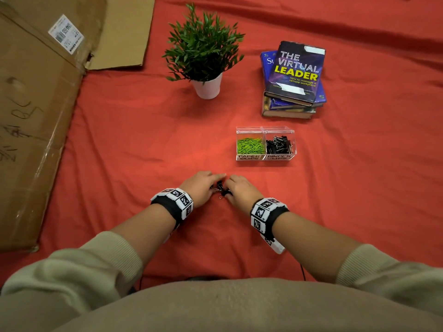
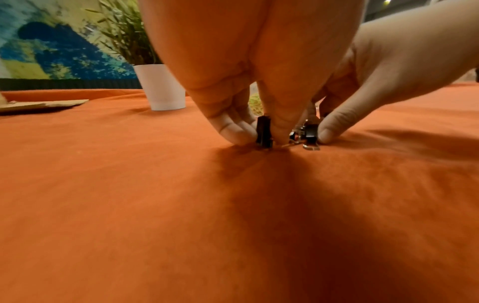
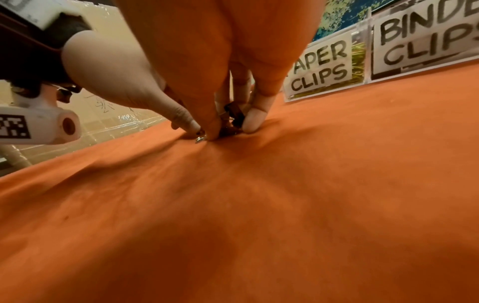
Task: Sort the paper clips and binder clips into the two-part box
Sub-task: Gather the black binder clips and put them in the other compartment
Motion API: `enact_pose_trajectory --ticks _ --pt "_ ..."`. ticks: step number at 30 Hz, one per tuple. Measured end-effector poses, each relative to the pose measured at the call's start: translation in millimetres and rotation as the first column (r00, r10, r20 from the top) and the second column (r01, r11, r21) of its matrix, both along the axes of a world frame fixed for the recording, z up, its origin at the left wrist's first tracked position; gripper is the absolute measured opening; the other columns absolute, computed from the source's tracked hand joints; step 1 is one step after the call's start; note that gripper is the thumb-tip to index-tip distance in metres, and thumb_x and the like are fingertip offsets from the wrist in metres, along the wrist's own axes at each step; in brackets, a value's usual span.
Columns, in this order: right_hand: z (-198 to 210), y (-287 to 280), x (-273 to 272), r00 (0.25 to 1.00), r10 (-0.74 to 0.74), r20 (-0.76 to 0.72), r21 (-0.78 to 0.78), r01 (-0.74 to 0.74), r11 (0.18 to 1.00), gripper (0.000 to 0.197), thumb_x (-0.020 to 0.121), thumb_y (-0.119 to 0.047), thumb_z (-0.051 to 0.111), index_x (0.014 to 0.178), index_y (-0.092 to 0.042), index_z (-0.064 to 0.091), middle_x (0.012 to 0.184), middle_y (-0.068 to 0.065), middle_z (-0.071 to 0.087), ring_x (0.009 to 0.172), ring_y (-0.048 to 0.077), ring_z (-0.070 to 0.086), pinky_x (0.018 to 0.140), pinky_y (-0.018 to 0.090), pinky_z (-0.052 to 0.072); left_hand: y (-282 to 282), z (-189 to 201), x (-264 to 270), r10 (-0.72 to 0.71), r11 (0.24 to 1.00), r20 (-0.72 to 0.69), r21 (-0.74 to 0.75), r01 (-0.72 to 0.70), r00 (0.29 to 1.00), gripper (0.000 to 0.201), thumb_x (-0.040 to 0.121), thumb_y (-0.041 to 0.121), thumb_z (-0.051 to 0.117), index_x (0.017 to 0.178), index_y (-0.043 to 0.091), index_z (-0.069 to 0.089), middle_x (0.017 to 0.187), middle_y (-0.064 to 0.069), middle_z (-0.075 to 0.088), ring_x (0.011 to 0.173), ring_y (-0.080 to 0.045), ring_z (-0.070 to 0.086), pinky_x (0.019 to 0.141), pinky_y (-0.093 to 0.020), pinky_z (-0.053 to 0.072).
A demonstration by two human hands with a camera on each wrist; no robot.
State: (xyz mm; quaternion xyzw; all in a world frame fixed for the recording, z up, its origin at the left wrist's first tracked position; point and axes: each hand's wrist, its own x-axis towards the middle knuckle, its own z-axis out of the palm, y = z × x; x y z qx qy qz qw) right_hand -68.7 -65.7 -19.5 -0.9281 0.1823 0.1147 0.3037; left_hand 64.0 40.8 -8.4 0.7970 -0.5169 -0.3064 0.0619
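Note:
My two hands meet on the red cloth (image 1: pixel 143 144) in front of me, over a few black binder clips (image 1: pixel 221 189). The left hand (image 1: pixel 208 185) pinches one upright binder clip (image 2: pixel 263 132) between thumb and fingertips. Beside it the right hand (image 1: pixel 236 189) pinches another binder clip (image 3: pixel 237 116) between thumb and fingers, and a wire handle (image 3: pixel 199 139) pokes out on the cloth. The clear two-part box (image 1: pixel 265 157) stands ahead to the right. Its left part holds green paper clips (image 1: pixel 250 145) and its right part black binder clips (image 1: pixel 279 142).
A potted plant in a white pot (image 1: pixel 208 87) stands farther back at centre. A stack of books (image 1: pixel 293 80) lies behind the box. Flattened cardboard (image 1: pixel 36 111) covers the left side.

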Motion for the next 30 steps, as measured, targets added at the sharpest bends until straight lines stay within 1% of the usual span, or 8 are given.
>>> enact_pose_trajectory --ticks 6,11,16,20,23,26,28,30 --pt "0 -8 -14 0.997 -0.059 0.045 0.029 0.057 0.998 0.015 0.080 -0.010 0.060 0.093 -0.002 0.058 0.098 0.018 0.052 0.087 0.035 0.055 0.076 0.041 0.045 -3 1 -4 -0.064 0.997 0.084 0.042 0.061 0.994 0.025 0.090 0.029 0.056 0.113 0.018 0.058 0.106 -0.008 0.050 0.096 -0.032 0.059 0.080 -0.043 0.050" --pt "0 -22 -30 0.974 -0.210 0.084 0.147 0.196 0.970 0.006 0.074 -0.002 0.062 0.075 -0.005 0.057 0.083 0.009 0.049 0.071 0.025 0.051 0.067 0.033 0.041 -4 -2 -7 -0.022 1.000 0.012 -0.002 0.022 1.000 0.021 0.090 0.024 0.058 0.109 0.014 0.060 0.108 -0.008 0.053 0.097 -0.030 0.060 0.085 -0.039 0.048" --pt "31 -69 -36 0.809 -0.562 0.171 0.240 0.519 0.820 0.012 0.075 -0.001 0.065 0.070 -0.011 0.061 0.074 0.002 0.060 0.066 0.013 0.052 0.060 0.020 0.038 -18 7 -10 0.100 0.989 -0.050 -0.104 -0.105 0.994 0.018 0.087 0.022 0.064 0.100 0.010 0.064 0.102 -0.008 0.059 0.096 -0.025 0.057 0.084 -0.029 0.041" --pt "61 -129 -31 0.714 -0.649 0.264 0.169 0.628 0.759 0.003 0.079 -0.008 0.067 0.079 -0.011 0.065 0.079 0.006 0.067 0.073 0.017 0.059 0.068 0.027 0.046 -49 25 -17 0.124 0.966 -0.116 -0.215 -0.147 0.985 0.017 0.083 0.019 0.069 0.095 0.008 0.066 0.095 -0.008 0.061 0.088 -0.021 0.057 0.077 -0.023 0.038" --pt "68 -156 -25 0.765 -0.610 0.206 0.033 0.617 0.786 0.005 0.084 -0.010 0.064 0.087 -0.010 0.067 0.091 0.009 0.068 0.083 0.021 0.062 0.071 0.024 0.044 -82 36 -23 0.154 0.947 -0.152 -0.258 -0.190 0.976 0.016 0.083 0.020 0.070 0.095 0.010 0.066 0.097 -0.004 0.061 0.086 -0.015 0.054 0.077 -0.022 0.041" --pt "64 -160 -20 0.891 -0.453 0.044 -0.131 0.454 0.881 0.017 0.087 -0.010 0.059 0.101 -0.004 0.068 0.108 0.016 0.065 0.101 0.029 0.059 0.085 0.030 0.042 -116 44 -30 0.144 0.936 -0.154 -0.298 -0.185 0.977 0.015 0.084 0.018 0.068 0.095 0.009 0.064 0.100 -0.006 0.062 0.090 -0.018 0.056 0.077 -0.022 0.039" --pt "59 -156 -18 0.917 -0.399 -0.009 -0.163 0.392 0.905 0.024 0.088 -0.007 0.054 0.106 -0.002 0.067 0.120 0.022 0.060 0.112 0.033 0.055 0.094 0.032 0.039 -136 46 -35 0.128 0.932 -0.141 -0.322 -0.168 0.982 0.016 0.084 0.016 0.067 0.097 0.008 0.063 0.104 -0.008 0.064 0.095 -0.022 0.057 0.078 -0.022 0.036" --pt "55 -151 -18 0.920 -0.391 -0.013 -0.169 0.384 0.908 0.027 0.084 -0.003 0.050 0.106 0.001 0.065 0.129 0.024 0.054 0.113 0.036 0.055 0.095 0.034 0.041 -150 46 -39 0.127 0.930 -0.133 -0.329 -0.165 0.983 0.018 0.085 0.014 0.065 0.100 0.005 0.063 0.106 -0.011 0.065 0.100 -0.024 0.057 0.080 -0.022 0.036"
